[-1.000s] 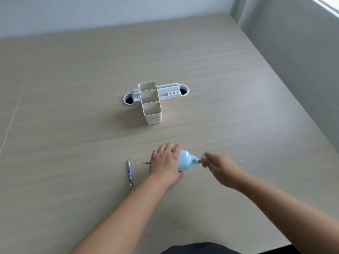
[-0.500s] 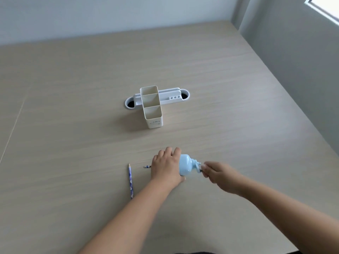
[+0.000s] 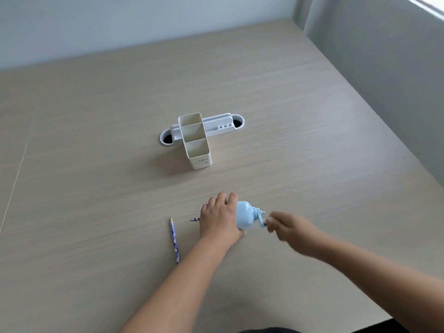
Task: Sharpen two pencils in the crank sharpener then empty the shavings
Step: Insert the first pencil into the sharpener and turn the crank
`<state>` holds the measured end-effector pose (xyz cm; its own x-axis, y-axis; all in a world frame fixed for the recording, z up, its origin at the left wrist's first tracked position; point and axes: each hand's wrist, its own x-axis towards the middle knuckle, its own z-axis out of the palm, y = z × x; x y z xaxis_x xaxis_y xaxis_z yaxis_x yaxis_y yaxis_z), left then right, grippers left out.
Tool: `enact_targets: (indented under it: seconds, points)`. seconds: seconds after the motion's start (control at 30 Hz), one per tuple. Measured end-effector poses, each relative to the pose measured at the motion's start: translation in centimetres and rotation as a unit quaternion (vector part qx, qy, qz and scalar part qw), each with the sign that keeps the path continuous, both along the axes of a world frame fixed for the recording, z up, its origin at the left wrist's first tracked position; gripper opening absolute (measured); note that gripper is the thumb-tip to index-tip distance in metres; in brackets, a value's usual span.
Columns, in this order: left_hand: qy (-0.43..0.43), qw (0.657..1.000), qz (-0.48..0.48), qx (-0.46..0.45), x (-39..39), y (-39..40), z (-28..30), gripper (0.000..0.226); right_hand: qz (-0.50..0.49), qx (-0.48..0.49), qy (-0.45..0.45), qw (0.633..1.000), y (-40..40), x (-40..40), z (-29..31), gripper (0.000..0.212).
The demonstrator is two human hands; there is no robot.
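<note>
A light blue crank sharpener (image 3: 246, 214) sits on the wooden table (image 3: 96, 188) in front of me. My left hand (image 3: 218, 217) covers its left side and holds it down. One patterned blue pencil is pushed into it, and only the pencil's end (image 3: 194, 219) sticks out left of my hand. My right hand (image 3: 292, 228), blurred, pinches the crank handle (image 3: 263, 223) at the sharpener's right end. A second blue pencil (image 3: 174, 240) lies loose on the table to the left, tip pointing away from me.
A cream three-compartment pen holder (image 3: 195, 143) stands beyond the sharpener, in front of a white cable-port tray (image 3: 216, 127) set into the table. A wall runs along the table's right edge and another along its far edge.
My right hand has kept circling with the crank, and the handle now points down toward me. The left hand and both pencils stay put. The camera view shifted slightly.
</note>
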<state>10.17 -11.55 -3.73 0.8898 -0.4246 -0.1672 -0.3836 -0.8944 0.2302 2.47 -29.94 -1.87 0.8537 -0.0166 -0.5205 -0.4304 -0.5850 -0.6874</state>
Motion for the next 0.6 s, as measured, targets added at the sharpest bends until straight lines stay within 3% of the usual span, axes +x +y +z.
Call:
enact_targets:
  seconds: [0.13, 0.23, 0.37, 0.53, 0.6]
  points:
    - [-0.001, 1.0, 0.013, -0.003, 0.0, -0.1, -0.1, 0.072, -0.037, -0.01, -0.094, 0.995, -0.1, 5.1, 1.2, 0.028]
    - [-0.006, 1.0, 0.014, -0.002, 0.0, -0.2, -0.1, 0.074, -0.047, -0.024, -0.076, 0.996, -0.3, 6.8, -0.9, 0.022]
    - [-0.011, 1.0, 0.021, -0.005, -0.1, -0.1, 0.1, 0.073, 0.049, -0.133, -0.033, 0.989, -0.4, 4.5, -3.5, 0.014]
    - [-0.013, 0.999, 0.023, 0.018, -0.1, -0.2, 0.5, 0.073, 0.022, -0.117, -0.064, 0.991, 0.1, 0.3, -4.1, 0.004]
    - [-0.011, 0.999, 0.022, 0.025, -0.3, -0.2, 0.6, 0.077, 0.017, -0.11, -0.071, 0.991, 0.1, 0.4, -3.8, 0.011]
